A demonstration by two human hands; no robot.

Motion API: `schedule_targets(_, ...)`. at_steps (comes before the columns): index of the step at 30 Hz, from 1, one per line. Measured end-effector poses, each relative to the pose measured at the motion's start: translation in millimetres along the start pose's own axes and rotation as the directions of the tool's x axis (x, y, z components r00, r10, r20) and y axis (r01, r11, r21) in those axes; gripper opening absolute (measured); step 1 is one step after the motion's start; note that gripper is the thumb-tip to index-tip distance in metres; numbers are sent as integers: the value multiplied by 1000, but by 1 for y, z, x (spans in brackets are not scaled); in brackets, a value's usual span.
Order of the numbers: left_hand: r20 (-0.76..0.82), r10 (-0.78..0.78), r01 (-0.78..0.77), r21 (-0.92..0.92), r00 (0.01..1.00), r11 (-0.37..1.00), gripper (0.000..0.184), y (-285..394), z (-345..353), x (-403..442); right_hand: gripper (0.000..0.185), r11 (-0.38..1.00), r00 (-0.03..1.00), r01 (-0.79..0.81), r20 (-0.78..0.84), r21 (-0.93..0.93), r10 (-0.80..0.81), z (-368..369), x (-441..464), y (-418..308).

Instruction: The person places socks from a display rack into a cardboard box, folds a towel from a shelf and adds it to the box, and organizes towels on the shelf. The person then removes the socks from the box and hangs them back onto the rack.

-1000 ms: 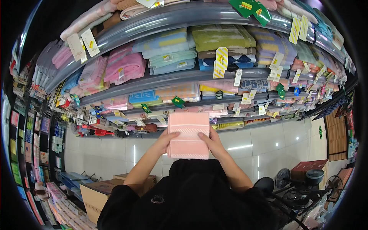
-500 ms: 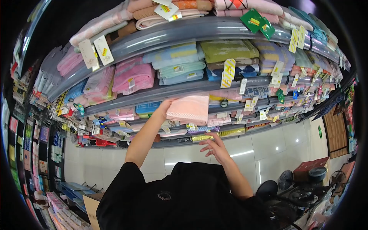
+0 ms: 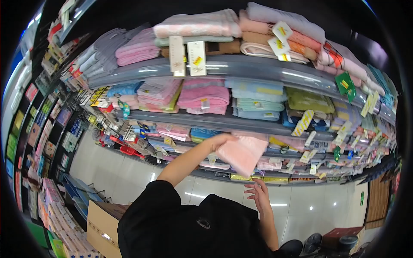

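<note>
A folded pink towel (image 3: pixel 244 154) hangs tilted in front of the lower shelves. My left hand (image 3: pixel 223 141) is closed on its upper left corner, with the fingers partly behind the cloth. Below and to the right of the towel, my right hand (image 3: pixel 258 193) is raised with its fingers apart, holding nothing and not touching the towel. Behind the towel, the shelves carry stacked towels, among them a bright pink stack (image 3: pixel 204 98) and a light blue and mint stack (image 3: pixel 257 103).
A grey shelf edge (image 3: pixel 232 69) with hanging price tags runs across the view. A cardboard box (image 3: pixel 102 230) stands at lower left beside a blue folding item (image 3: pixel 77 193). Dark round objects and a red box (image 3: pixel 342 235) are at lower right.
The towel has gone from both hands to my left hand alone and is now tilted. My right hand let go and opened. The view has turned left, with the upper shelf showing more.
</note>
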State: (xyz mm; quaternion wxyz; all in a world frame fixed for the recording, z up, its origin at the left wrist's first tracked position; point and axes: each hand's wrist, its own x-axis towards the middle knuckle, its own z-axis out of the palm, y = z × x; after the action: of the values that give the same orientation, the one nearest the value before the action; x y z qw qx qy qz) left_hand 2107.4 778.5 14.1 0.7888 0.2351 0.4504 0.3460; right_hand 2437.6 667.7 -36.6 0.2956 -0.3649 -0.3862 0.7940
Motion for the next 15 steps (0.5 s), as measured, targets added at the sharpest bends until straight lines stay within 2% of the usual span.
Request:
schedule_targets(1,42,91,-96,114,995,989,50,-3,10,-23,44,1000,1000,5,18,-6,-5,5,2,3)
schedule_targets(2,52,98,-103,98,994,990,54,-7,25,-45,46,999,998,49,26,18,-49,9,6,5)
schedule_targets(3,77,54,-67,174,996,982,58,-8,30,-56,49,993,994,104,33,47,-106,14,13,7)
schedule_targets(5,69,48,-64,255,996,965,63,-11,50,-87,65,970,962,234,128,63,-240,31,20,7)
schedule_targets(6,133,42,-76,257,990,963,67,-19,45,-89,67,962,953,264,132,76,-272,45,19,0)
schedule_targets(9,215,104,-161,268,971,950,69,-12,62,-116,72,927,928,360,65,105,-368,69,24,-6)
schedule_targets(12,283,209,-314,404,936,859,67,-6,66,-145,78,903,913,408,-89,139,-398,100,12,-32)
schedule_targets(13,268,236,-331,398,934,856,67,1,69,-156,78,906,915,403,-60,132,-399,106,13,-42)
schedule_targets(15,356,434,-561,556,828,614,64,13,77,-178,78,795,786,604,-122,-53,-606,119,12,-62)
